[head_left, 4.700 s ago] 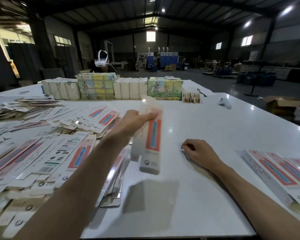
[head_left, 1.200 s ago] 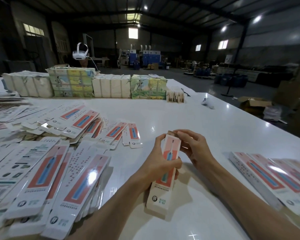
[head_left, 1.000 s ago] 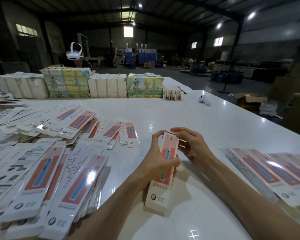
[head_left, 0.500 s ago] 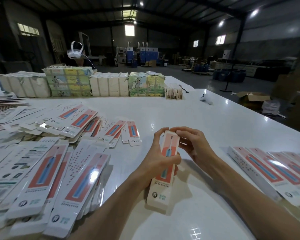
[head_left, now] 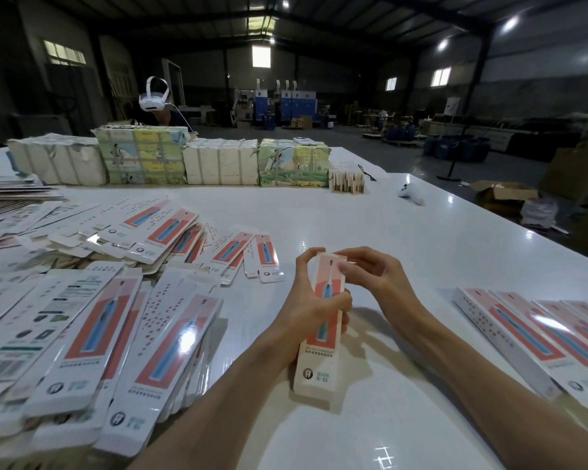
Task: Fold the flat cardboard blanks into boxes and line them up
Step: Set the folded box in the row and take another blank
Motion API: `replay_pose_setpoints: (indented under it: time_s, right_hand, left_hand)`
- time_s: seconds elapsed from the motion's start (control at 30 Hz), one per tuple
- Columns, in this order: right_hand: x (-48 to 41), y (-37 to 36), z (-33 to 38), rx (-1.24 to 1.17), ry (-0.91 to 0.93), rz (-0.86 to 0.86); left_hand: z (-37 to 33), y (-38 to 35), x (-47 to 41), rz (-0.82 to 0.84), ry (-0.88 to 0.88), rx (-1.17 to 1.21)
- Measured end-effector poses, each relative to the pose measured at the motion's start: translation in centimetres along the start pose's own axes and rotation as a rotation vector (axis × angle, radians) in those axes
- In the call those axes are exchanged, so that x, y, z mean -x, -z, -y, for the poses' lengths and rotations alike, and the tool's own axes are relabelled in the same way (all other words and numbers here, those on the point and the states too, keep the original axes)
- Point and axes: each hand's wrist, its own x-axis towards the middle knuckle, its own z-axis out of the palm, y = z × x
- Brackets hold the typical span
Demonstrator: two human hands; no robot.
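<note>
A long narrow box (head_left: 319, 354), white with a red panel and a blue toothbrush picture, stands tilted on the white table (head_left: 370, 232) with its lower end resting on the surface. My left hand (head_left: 311, 303) is wrapped around its middle. My right hand (head_left: 370, 276) pinches the top end, fingers pressing on the flap there. Flat blanks (head_left: 92, 334) of the same print lie in loose heaps on the left. Several folded boxes (head_left: 537, 334) lie side by side in a row at the right edge.
Wrapped paper bundles (head_left: 218, 161) stand in a line along the far side, with a small stack of cards (head_left: 347, 178) and a white controller (head_left: 409, 193) to their right. A person wearing a white headset (head_left: 153, 100) sits behind the bundles. An open carton (head_left: 503, 195) is on the floor.
Earlier my left hand lifted a blank from the pile while the right rested on the table. Since then both hands hold the box upright, and my right fingers have pressed the top flap inward.
</note>
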Motion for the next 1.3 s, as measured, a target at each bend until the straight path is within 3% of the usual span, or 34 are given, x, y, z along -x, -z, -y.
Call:
replay_pose_setpoints:
  time_s: [0.3, 0.43, 0.53, 0.67, 0.73, 0.87, 1.07, 1.2, 1.3]
  right_hand:
    - [0.0, -0.9, -1.0, 0.117, 0.042, -0.026]
    - [0.2, -0.9, -1.7, 0.426, 0.137, -0.008]
    - [0.6, -1.4, -1.1, 0.635, 0.129, 0.104]
    - [1.3, -2.0, 0.7, 1.05, 0.079, 0.211]
    - [2.2, -2.2, 1.3, 1.079, 0.076, 0.2]
    - [4.2, -0.7, 2.2, 0.913, 0.089, 0.046]
    - [6.2, 6.5, 4.1, 1.188, -0.106, -0.091]
    - [9.1, 10.4, 3.4, 1.55, -0.272, -0.097]
    - [10.6, 11.8, 2.9, 1.686, -0.329, -0.127]
  left_hand:
    - [0.2, -0.1, -0.1, -0.042, 0.125, 0.104]
    - [-0.5, -0.2, -0.4, -0.078, 0.122, 0.343]
    - [-1.0, -0.4, -0.6, -0.074, 0.121, 0.554]
    - [-1.3, -0.5, -0.6, -0.023, 0.148, 0.582]
    - [-1.5, -0.9, -0.4, -0.031, 0.15, 0.496]
    - [-1.7, -1.2, 0.7, 0.07, 0.076, 0.237]
    - [0.2, -1.9, 1.6, 0.145, -0.203, -0.679]
    - [0.5, -2.3, 1.7, 0.198, -0.275, -0.777]
    - [0.5, -2.2, 1.8, 0.206, -0.265, -0.775]
